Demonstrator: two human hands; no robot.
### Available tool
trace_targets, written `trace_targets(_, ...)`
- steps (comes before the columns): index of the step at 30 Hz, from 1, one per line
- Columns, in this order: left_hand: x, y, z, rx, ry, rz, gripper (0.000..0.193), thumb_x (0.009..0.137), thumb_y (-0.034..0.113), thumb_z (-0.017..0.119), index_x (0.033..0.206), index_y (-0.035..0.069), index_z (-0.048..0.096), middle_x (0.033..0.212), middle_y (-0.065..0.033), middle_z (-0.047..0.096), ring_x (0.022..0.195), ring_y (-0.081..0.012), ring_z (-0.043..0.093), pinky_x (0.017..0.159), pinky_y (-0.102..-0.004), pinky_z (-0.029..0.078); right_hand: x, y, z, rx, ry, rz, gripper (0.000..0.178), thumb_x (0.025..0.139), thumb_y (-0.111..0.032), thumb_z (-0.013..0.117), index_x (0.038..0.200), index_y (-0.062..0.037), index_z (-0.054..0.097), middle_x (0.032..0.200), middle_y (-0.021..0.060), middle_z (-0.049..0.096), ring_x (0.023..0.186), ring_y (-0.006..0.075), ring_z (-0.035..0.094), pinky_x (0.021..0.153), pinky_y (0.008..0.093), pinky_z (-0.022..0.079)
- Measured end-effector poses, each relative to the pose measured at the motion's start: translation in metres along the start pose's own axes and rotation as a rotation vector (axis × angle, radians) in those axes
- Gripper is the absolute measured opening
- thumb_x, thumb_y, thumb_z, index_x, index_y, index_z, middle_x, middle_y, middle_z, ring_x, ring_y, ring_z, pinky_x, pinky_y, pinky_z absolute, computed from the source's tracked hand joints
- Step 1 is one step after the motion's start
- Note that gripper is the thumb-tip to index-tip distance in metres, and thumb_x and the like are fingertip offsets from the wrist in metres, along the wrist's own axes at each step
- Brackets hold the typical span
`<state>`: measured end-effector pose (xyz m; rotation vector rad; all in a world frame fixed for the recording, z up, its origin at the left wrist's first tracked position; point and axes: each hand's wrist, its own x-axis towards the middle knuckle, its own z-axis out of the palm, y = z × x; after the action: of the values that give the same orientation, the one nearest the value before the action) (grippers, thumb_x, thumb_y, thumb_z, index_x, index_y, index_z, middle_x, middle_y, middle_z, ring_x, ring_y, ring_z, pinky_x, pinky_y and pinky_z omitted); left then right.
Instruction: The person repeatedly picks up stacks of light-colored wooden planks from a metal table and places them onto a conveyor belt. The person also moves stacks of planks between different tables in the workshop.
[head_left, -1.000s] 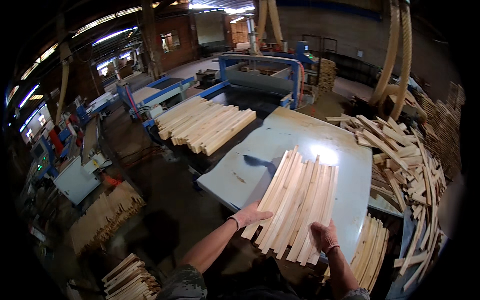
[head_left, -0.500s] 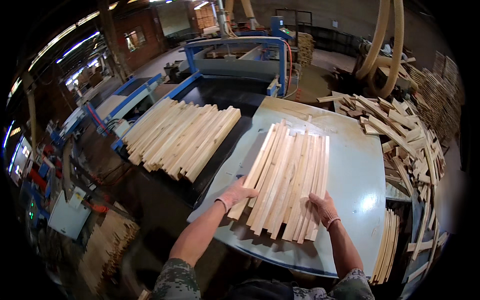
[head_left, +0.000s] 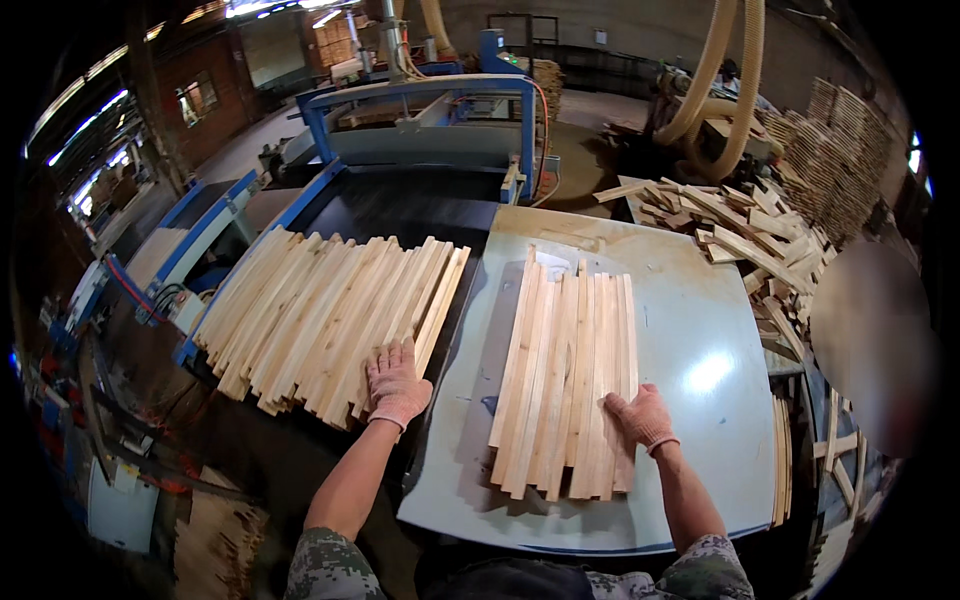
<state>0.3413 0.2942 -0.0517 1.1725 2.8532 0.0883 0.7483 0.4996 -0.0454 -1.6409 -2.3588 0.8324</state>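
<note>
Flat and open, the gloved left hand (head_left: 397, 385) presses palm-down on the near end of a wide row of pale wooden slats (head_left: 330, 325) lying on the dark machine bed (head_left: 400, 205) at ten o'clock. Equally open, the gloved right hand (head_left: 640, 418) rests on a smaller stack of pale wooden slats (head_left: 565, 370) on the grey metal desk (head_left: 700, 370), gripping nothing.

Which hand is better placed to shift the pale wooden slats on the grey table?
Right hand: it rests on those pale wooden slats. The left hand lies on the other stack.
</note>
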Motion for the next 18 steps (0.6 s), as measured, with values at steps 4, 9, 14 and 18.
trace_targets(4, 0.013, -0.031, 0.001, 0.004, -0.003, 0.178, 0.089, 0.092, 0.040, 0.059, 0.169, 0.008, 0.028, 0.175, -0.0201, 0.026, 0.163, -0.0407, 0.018, 0.132, -0.0584, 0.006, -0.015, -0.038, 0.000, -0.153, 0.187, 0.114, 0.091, 0.091, -0.059, 0.072, 0.150, 0.0059, 0.049, 0.139, 0.0309, 0.059, 0.131, 0.0477, 0.057, 0.111, 0.0529, 0.049)
trace_targets(9, 0.003, -0.031, -0.016, 0.000, -0.094, 0.213, 0.095, 0.092, 0.045, 0.057, 0.171, 0.006, 0.021, 0.179, -0.0212, 0.014, 0.165, -0.0423, 0.009, 0.132, -0.0588, -0.002, -0.029, -0.143, 0.072, -0.242, 0.327, -0.226, 0.095, 0.092, -0.053, 0.073, 0.158, 0.0065, 0.041, 0.164, 0.0313, 0.040, 0.150, 0.0450, 0.042, 0.126, 0.0477, 0.034)
trace_targets(14, 0.009, -0.061, -0.024, -0.120, -0.212, 0.414, 0.105, 0.091, 0.061, 0.062, 0.171, 0.005, 0.021, 0.179, -0.0201, 0.014, 0.166, -0.0375, 0.008, 0.133, -0.0536, 0.000, -0.022, -0.224, 0.156, -0.620, 0.192, -0.060, 0.085, 0.097, -0.050, 0.063, 0.165, -0.0040, 0.037, 0.173, 0.0222, 0.032, 0.162, 0.0385, 0.026, 0.132, 0.0521, 0.018)
trace_targets(18, 0.012, -0.141, -0.027, -0.339, -0.084, 0.506, 0.101, 0.091, 0.058, 0.068, 0.168, 0.005, 0.030, 0.175, -0.0224, 0.026, 0.162, -0.0403, 0.021, 0.134, -0.0521, 0.010, -0.012, -0.237, 0.183, -0.706, 0.279, -0.106, 0.069, 0.097, -0.030, 0.057, 0.161, -0.0057, 0.043, 0.172, 0.0225, 0.034, 0.162, 0.0393, 0.026, 0.132, 0.0539, 0.017)
